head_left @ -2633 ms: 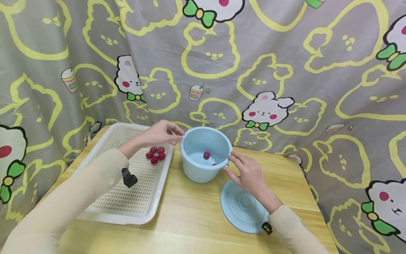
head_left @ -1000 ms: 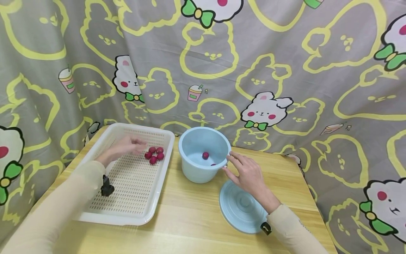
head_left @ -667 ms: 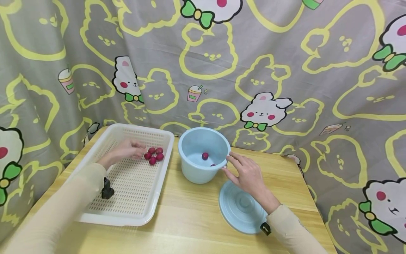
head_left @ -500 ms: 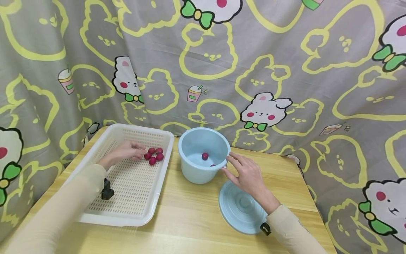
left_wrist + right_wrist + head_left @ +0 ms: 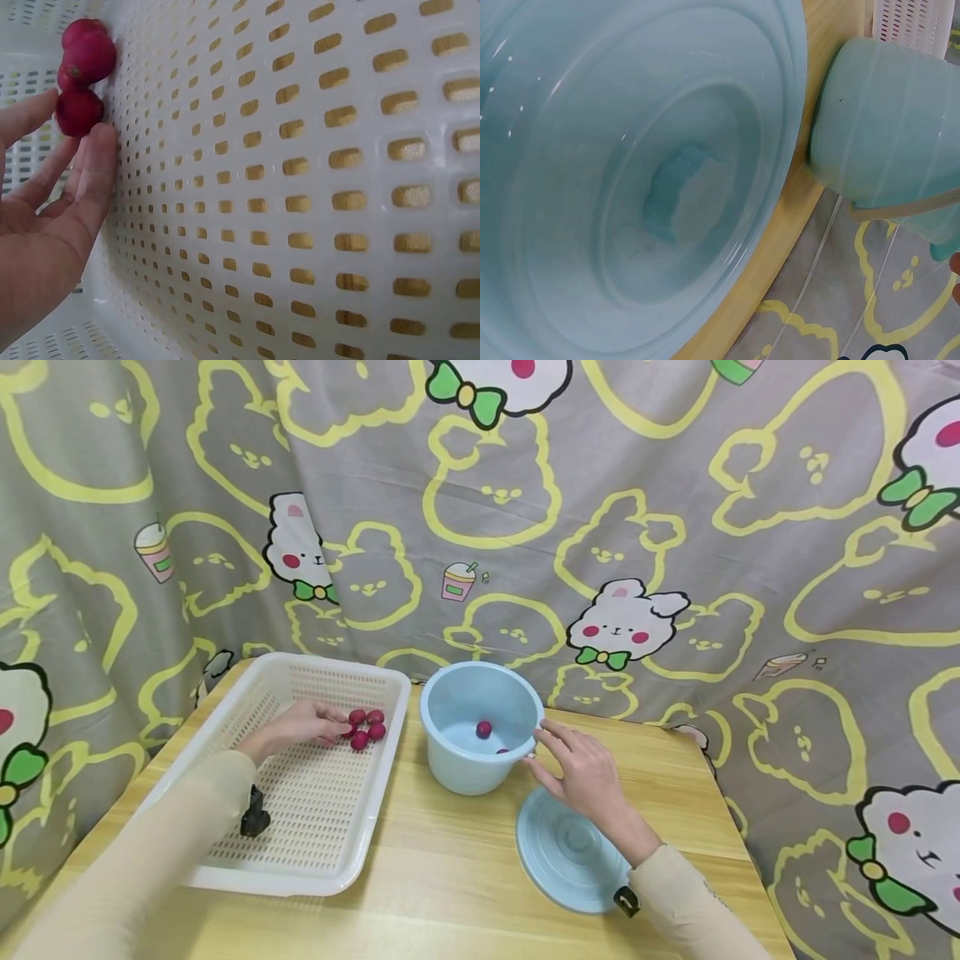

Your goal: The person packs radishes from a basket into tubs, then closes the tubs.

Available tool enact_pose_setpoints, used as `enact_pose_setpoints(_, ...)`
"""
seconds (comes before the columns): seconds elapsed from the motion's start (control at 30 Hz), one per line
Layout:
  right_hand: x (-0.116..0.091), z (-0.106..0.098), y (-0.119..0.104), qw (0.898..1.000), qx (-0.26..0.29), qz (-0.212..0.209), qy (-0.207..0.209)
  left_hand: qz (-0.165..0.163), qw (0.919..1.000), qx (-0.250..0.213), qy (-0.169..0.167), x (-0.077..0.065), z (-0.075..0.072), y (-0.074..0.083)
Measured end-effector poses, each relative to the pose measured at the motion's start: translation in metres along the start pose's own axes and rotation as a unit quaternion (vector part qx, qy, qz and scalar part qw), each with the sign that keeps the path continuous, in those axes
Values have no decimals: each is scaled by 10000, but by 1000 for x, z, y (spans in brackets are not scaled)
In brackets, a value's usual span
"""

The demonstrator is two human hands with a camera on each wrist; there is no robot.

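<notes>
In the head view my left hand (image 5: 303,725) reaches into a white perforated basket (image 5: 322,885). Between its thumb and fingers it pinches a small round red radish (image 5: 79,114), at the left side of a cluster of several radishes (image 5: 360,741). The left wrist view shows more radishes (image 5: 91,56) just beyond the pinched one. My right hand (image 5: 588,772) touches the right rim of a light blue bucket (image 5: 468,768) with fairly straight fingers. Inside the bucket lies one radish (image 5: 483,729); another is mostly hidden by the front rim. Only fingertips show in the right wrist view.
A round light blue lid (image 5: 566,860) with a raised centre knob lies under my right forearm, in front of the bucket. Everything stands on a wooden table (image 5: 435,877). Behind hangs a grey patterned curtain (image 5: 517,568), close to the bucket and basket.
My left hand has moved from the bucket's left rim back into the basket, then a little right onto a radish, which it now pinches. The right hand stays at the bucket's rim.
</notes>
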State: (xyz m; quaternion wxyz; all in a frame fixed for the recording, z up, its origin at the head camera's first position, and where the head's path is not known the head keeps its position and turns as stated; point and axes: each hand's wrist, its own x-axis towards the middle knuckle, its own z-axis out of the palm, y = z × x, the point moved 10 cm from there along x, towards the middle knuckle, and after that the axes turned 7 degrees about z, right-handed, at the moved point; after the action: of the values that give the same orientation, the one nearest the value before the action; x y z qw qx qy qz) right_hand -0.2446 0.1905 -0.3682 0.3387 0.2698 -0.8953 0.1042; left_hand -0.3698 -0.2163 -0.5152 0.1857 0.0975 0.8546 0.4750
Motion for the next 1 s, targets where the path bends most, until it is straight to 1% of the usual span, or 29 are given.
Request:
enact_pose_setpoints(0.2, 0, 0, 0, 10000, 21, 60, -61, -103, 9999, 109, 40, 3, 2, -1)
enact_pose_setpoints(0.3, 0, 0, 0, 9999, 25, 78, -70, -175, 9998, 93, 90, 4, 1, -1)
enact_pose_setpoints(0.63, 0, 0, 1, 9999, 44, 118, -102, -199, 9995, 197, 113, 2, 2, 1)
enact_pose_setpoints(0.73, 0, 0, 1, 9999, 30, 125, -97, -140, 9996, 243, 98, 2, 2, 2)
enact_pose_setpoints(1.0, 1, 0, 0, 9999, 61, 77, -17, -58, 9999, 142, 54, 2, 1, 4)
